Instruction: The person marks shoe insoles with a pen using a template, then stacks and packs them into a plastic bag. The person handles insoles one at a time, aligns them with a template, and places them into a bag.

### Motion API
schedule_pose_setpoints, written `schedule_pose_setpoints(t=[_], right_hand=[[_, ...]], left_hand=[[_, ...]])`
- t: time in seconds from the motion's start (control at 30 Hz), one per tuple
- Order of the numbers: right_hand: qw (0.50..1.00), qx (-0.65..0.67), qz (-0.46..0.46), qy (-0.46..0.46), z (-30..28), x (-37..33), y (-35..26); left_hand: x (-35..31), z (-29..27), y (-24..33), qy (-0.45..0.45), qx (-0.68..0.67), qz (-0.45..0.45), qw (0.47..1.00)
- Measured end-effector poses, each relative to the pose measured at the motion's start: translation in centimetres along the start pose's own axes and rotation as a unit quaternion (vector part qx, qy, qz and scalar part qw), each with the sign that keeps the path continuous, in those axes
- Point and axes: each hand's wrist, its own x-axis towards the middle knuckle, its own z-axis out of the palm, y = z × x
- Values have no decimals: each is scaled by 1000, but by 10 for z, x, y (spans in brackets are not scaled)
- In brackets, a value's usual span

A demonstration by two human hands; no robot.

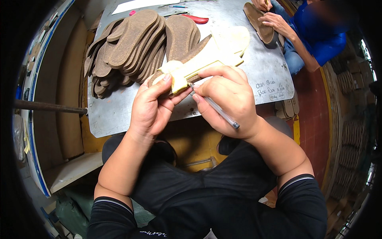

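My left hand (149, 105) is closed on the near end of a brown cork-like shoe sole (195, 51), its thumb on top. Over that sole lies a pale yellow template (201, 65), overexposed at its far end, with a band wrapping the sole near my thumb. In my right hand (232, 97) is a clear pen (221, 110) with a dark end cap, its tip touching the edge of the template and sole. Just beyond, several matching soles (135, 38) lie in overlapping piles on the metal table (223, 20).
A red-handled tool (195, 19) and a blue pen (177, 6) lie at the table's far side. At the right, a person in blue (318, 36) marks another sole (258, 24). A metal bar (51, 106) meets the table's left edge, near a shelf unit (75, 171).
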Motion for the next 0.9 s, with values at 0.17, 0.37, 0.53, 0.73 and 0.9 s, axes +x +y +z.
schedule_pose_setpoints(t=[0.17,0.37,0.53,0.73,0.9], right_hand=[[1000,3,10,-2,-2,1,-4],[1000,-7,-1,6,-1,0,0],[1000,8,7,-8,-2,1,-4],[1000,-3,3,4,0,0,-3],[1000,4,3,-11,-3,0,-3]], left_hand=[[1,-2,0,2,-6,-4,1000],[-1,1,0,1,-18,-7,1000],[-1,-1,1,3,-16,-10,1000],[-1,-4,1,16,-25,-13,999],[-1,-5,1,10,-29,-18,999]])
